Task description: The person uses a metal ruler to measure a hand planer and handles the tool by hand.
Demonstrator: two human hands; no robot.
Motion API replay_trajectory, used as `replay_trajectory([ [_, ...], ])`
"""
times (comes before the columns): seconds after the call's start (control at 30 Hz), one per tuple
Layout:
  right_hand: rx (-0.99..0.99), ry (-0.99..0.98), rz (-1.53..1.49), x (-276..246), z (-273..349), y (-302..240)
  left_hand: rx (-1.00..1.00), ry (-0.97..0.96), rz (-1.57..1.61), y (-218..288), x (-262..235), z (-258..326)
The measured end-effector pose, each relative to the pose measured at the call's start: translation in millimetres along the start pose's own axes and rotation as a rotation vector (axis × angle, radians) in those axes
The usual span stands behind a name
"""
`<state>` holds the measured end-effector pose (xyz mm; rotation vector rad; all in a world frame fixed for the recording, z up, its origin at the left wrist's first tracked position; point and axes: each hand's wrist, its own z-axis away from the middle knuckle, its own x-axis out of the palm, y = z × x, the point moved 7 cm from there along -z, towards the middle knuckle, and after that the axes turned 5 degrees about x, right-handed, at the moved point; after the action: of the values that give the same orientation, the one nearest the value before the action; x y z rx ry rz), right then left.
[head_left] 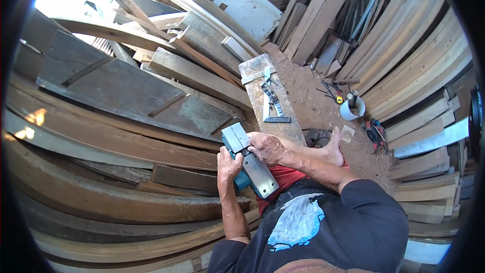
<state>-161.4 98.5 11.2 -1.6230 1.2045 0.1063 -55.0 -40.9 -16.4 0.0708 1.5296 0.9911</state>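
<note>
Amid stacked planks, teal electric planer lies upturned, silver soleplate showing.

Daylight scene, sharp at centre, heavy fisheye bend.
Sun enters top left, blown out to white glare; stacked planks lower left fall into shade. Black vignette rings the rim, straight boards curve there. No motion blur.

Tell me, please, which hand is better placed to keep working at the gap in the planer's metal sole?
Probably the right hand: its fingers already rest at the gap in the upturned electric planer. The left hand grips the planer's teal body from the side, steadying it.
</note>
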Motion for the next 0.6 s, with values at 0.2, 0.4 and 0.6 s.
replay_trajectory([
  [0.2,0.119,-0.19,-0.033,-1.0,2.8,-1.0,-0.026,-0.038,0.005,2.3,-1.0,3.4],
  [0.4,0.332,-0.244,-0.081,27.3,7.3,31.4,-0.066,-0.043,0.011,-4.4,-1.9,4.5],
  [0.6,0.342,-0.225,-0.049,13.3,6.3,25.0,-0.054,-0.055,0.022,5.6,-2.6,3.4],
])
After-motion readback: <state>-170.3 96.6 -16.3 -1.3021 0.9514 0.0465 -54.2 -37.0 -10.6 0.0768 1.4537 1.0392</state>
